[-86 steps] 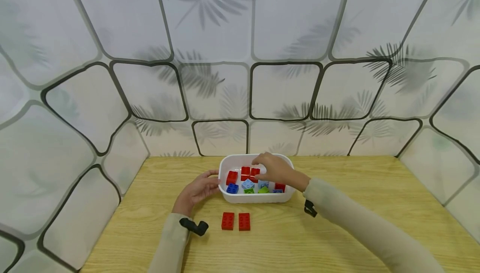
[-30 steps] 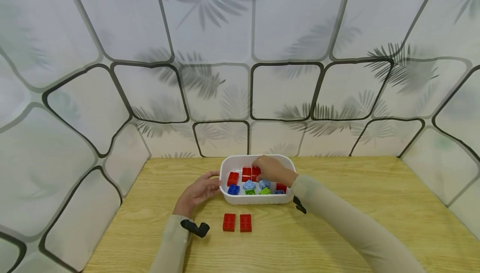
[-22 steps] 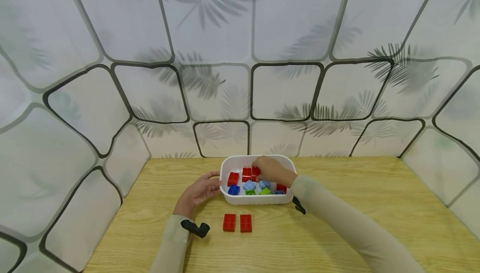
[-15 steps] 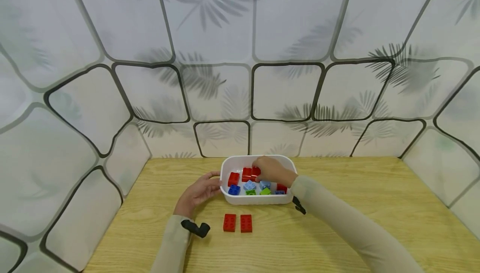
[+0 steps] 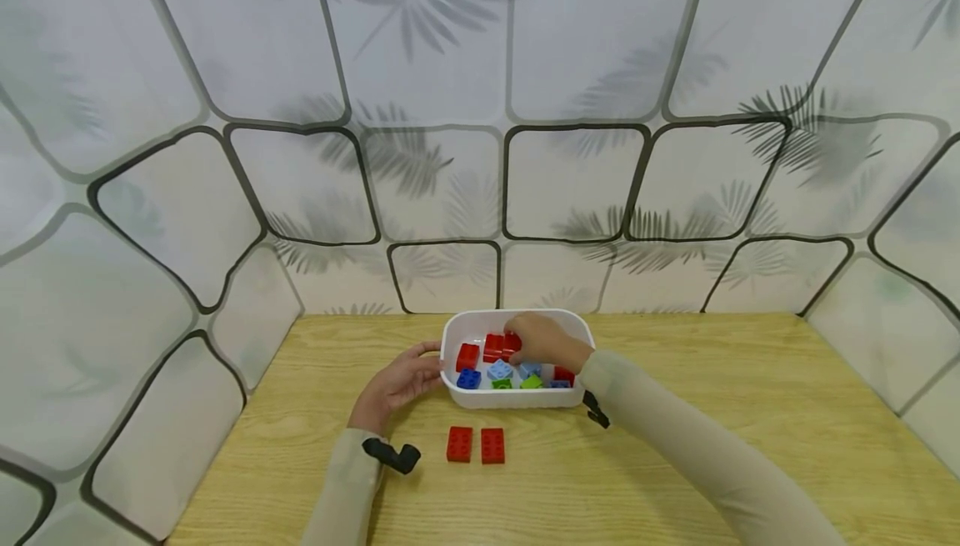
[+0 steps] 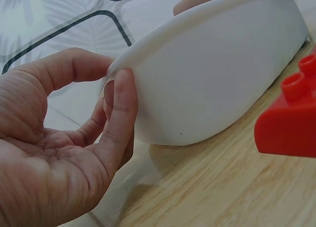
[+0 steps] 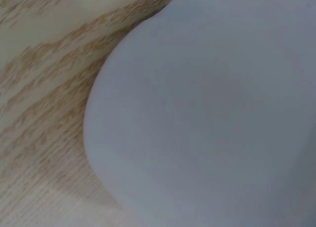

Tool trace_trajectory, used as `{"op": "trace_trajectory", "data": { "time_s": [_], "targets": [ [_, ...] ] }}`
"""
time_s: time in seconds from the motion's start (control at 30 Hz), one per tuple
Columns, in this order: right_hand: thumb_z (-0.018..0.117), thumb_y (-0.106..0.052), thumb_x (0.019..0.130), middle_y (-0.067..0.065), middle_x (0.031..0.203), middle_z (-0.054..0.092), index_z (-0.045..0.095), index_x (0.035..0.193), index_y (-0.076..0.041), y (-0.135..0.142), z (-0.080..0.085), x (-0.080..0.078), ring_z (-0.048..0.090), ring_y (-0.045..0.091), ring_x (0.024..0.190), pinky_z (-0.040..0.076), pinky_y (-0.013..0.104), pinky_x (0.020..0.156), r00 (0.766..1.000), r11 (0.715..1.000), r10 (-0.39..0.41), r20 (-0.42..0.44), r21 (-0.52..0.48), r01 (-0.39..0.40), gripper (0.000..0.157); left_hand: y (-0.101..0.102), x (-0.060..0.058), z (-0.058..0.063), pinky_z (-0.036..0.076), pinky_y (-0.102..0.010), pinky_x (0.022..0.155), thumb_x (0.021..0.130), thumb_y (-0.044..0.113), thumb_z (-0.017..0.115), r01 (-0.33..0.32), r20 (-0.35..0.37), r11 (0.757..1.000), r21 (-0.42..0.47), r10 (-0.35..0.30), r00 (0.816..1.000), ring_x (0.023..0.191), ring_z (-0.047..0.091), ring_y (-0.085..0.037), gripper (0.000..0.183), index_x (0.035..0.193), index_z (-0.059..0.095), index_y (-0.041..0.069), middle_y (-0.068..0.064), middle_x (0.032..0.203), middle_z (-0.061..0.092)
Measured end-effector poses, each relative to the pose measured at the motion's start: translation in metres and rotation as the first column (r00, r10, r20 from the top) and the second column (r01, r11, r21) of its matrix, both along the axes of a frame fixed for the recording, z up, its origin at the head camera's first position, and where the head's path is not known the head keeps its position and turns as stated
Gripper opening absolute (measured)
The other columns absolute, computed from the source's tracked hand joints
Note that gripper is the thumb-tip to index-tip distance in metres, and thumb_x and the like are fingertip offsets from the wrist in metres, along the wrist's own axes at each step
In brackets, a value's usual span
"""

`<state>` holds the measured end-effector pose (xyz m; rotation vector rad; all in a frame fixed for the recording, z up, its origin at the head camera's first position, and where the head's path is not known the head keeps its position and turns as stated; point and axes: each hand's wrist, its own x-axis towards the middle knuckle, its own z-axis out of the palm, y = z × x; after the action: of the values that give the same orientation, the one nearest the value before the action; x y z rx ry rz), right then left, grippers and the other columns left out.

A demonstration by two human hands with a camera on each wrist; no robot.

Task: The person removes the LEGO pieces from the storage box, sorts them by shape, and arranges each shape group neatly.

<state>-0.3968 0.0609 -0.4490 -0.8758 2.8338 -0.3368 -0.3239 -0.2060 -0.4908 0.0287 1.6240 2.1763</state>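
In the head view a white plastic bin (image 5: 517, 398) stands at the back of the table. My left hand (image 5: 397, 383) holds its left end, thumb and fingertips at the rim, as the left wrist view shows close up. My right hand (image 5: 543, 339) reaches down inside, fingers and thumb bent round a red toy building brick (image 5: 512, 345). Another red brick (image 5: 492, 348) lies right beside that one. The right wrist view is filled by the bin's outer wall (image 7: 197, 113), so the fingers are hidden there.
Also in the bin are a red brick (image 5: 467, 357), a dark blue brick (image 5: 468, 378), a light blue brick (image 5: 500, 370) and green bricks (image 5: 531, 383). Before it, two red bricks (image 5: 460, 444) lie side by side on the wooden table (image 5: 600, 479). A patterned curtain (image 5: 570, 187) hangs behind.
Since the oldest frame my right hand has lowered into the bin, its fingers closing round a red brick. Over the last second both hands have stayed nearly still.
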Motion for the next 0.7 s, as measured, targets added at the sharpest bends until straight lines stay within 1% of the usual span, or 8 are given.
{"op": "trace_trajectory", "data": {
  "time_s": [0.2,0.27,0.33,0.53,0.7],
  "targets": [
    [0.086,-0.022,0.082,0.01,0.114,0.072,0.069,0.119,-0.002,0.001,0.001,0.0,0.065,0.022,0.1,0.054,0.041,0.094,0.999,1.0,0.025,-0.039,-0.003,-0.025,0.045,0.0,-0.001,0.0,0.059,-0.023,0.086,0.102,0.001,0.055,0.004,0.007,1.0,0.009,-0.004,1.0,0.091,0.067,-0.011,0.052,0.147,0.029,-0.004,-0.006,0.113,0.066],
    [0.086,-0.023,0.082,0.009,0.114,0.072,0.069,0.12,-0.003,0.001,0.003,0.0,0.065,0.022,0.101,0.054,0.041,0.093,0.998,1.0,0.029,-0.055,0.004,-0.028,0.046,0.0,-0.001,0.001,0.059,-0.023,0.086,0.102,0.001,0.055,0.008,0.004,1.0,0.01,-0.008,1.0,0.091,0.067,-0.011,0.053,0.147,0.029,-0.005,-0.006,0.113,0.066],
    [0.086,-0.024,0.081,0.009,0.115,0.072,0.069,0.12,-0.003,0.002,0.005,0.0,0.064,0.023,0.103,0.054,0.042,0.093,0.997,1.0,0.029,-0.069,0.007,-0.029,0.047,0.0,-0.001,0.001,0.059,-0.023,0.086,0.102,0.001,0.054,0.011,0.001,1.0,0.011,-0.011,1.0,0.09,0.067,-0.01,0.053,0.148,0.028,-0.005,-0.005,0.112,0.066],
    [0.087,-0.023,0.082,0.011,0.119,0.069,0.068,0.125,-0.005,0.005,0.013,0.005,0.061,0.025,0.107,0.054,0.044,0.096,0.997,1.0,0.012,-0.071,-0.008,-0.012,0.051,0.0,-0.001,0.002,0.059,-0.022,0.084,0.103,0.0,0.052,0.006,-0.001,1.0,0.015,-0.006,1.0,0.089,0.067,-0.01,0.051,0.148,0.028,-0.005,-0.005,0.109,0.067],
    [0.087,-0.025,0.082,0.011,0.122,0.069,0.067,0.127,-0.005,0.01,0.017,0.01,0.061,0.025,0.11,0.055,0.043,0.097,0.995,0.999,0.028,-0.095,-0.044,-0.032,0.053,0.0,0.0,0.0,0.059,-0.022,0.084,0.103,-0.001,0.051,0.006,-0.021,1.0,0.002,-0.006,1.0,0.088,0.067,-0.009,0.046,0.144,0.031,-0.006,-0.003,0.108,0.066]
  ]
}}
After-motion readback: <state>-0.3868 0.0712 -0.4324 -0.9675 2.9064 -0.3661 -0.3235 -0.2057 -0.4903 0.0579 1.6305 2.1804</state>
